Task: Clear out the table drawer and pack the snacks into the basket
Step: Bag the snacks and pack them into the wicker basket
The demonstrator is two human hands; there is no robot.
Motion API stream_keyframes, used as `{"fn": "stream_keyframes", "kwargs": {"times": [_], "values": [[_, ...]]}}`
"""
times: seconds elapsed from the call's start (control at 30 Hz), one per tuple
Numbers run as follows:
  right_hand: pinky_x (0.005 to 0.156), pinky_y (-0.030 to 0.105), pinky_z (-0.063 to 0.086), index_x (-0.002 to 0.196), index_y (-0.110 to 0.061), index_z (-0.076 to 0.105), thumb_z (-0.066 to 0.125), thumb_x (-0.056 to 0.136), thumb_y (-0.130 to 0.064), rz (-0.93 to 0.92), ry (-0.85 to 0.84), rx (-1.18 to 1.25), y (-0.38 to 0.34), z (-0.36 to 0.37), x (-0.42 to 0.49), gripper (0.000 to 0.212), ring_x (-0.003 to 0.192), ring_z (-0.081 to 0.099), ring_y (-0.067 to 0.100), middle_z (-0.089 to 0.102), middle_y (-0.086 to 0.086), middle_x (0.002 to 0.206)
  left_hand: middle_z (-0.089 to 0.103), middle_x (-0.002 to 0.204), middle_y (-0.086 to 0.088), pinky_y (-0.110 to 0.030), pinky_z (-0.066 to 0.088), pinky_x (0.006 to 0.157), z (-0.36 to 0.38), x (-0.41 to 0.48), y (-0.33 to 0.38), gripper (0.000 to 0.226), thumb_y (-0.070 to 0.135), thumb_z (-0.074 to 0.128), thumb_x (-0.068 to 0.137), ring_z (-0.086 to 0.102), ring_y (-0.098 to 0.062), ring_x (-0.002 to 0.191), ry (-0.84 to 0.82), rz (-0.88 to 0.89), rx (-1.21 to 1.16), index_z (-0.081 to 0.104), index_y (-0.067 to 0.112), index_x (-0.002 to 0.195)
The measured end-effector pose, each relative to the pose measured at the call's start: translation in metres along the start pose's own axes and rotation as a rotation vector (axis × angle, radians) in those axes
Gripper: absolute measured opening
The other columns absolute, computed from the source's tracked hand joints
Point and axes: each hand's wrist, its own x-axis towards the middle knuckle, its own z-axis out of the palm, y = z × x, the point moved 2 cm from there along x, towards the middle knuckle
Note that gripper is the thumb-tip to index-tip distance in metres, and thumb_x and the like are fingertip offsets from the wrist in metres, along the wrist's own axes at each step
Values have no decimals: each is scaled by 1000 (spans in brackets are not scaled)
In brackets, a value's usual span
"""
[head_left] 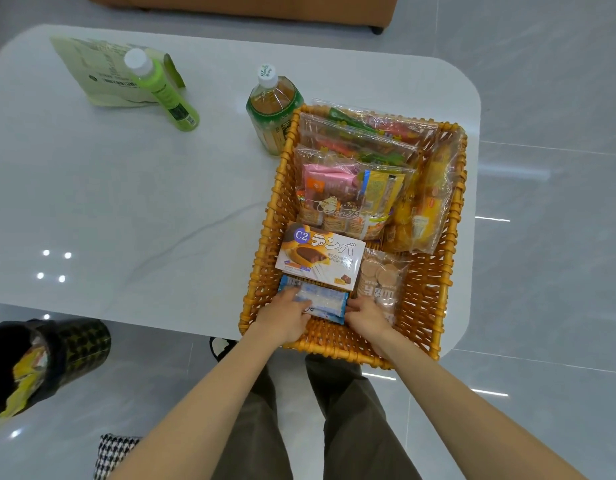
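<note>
a blue-and-white snack packet (325, 303) lies crosswise at the near end of the orange wicker basket (428, 289), with the left hand (284, 318) curled over its left end and the right hand (367, 315) pinching its right end. just beyond it sit a chocolate biscuit box (320, 256) and a bag of round wafers (381, 277) side by side, then clear bags of assorted snacks (351, 192) toward the far wall. the basket stands on the near right of the white table (126, 202), a tea bottle (272, 109) just beside its far left corner, and a green bottle (161, 91) and a pale green pouch (95, 71) are farther left.
</note>
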Motion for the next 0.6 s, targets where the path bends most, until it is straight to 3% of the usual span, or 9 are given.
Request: {"fn": "stream_keyframes", "kwargs": {"times": [0.13, 0.3, 0.4, 0.47, 0.6], "values": [[102, 33, 46, 140, -12, 45, 43, 101, -11, -12, 1, -1, 2, -5, -5, 40, 125, 51, 21, 51, 8, 140, 13, 160, -1, -41, 31, 115, 0, -1, -2, 47, 33, 34, 103, 17, -22, 145, 12, -7, -54, 29, 24, 149], [97, 33, 51, 132, -10, 53, 46, 100, -14, -73, 101, -21, -7, -22, -34, 33, 119, 56, 20, 56, 8, 133, 28, 156, 0, -34, 38, 109, -16, -21, 7, 47, 29, 38, 102, 31, -19, 140, 108, 15, -211, 32, 23, 148], [74, 18, 55, 128, -10, 57, 47, 100, -14, -134, 103, -4, -25, -35, -60, 30, 103, 61, 11, 58, 4, 128, 40, 149, 2, -27, 43, 99, -36, -44, 15, 44, 29, 40, 102, 42, -16, 132, 220, 51, -286, 36, 26, 146], [58, 10, 50, 125, -11, 59, 48, 100, -15, -173, 119, -1, -38, -42, -80, 28, 92, 59, 7, 58, 2, 123, 45, 146, 3, -24, 45, 93, -51, -62, 18, 42, 30, 40, 102, 47, -15, 128, 285, 82, -322, 39, 27, 144], [52, 11, 48, 122, -12, 60, 49, 99, -15, -252, 161, -21, -65, -53, -112, 26, 91, 62, 13, 59, 2, 122, 55, 136, 5, -24, 49, 85, -83, -98, 15, 38, 32, 38, 102, 56, -13, 114, 376, 102, -345, 46, 33, 139]]}}
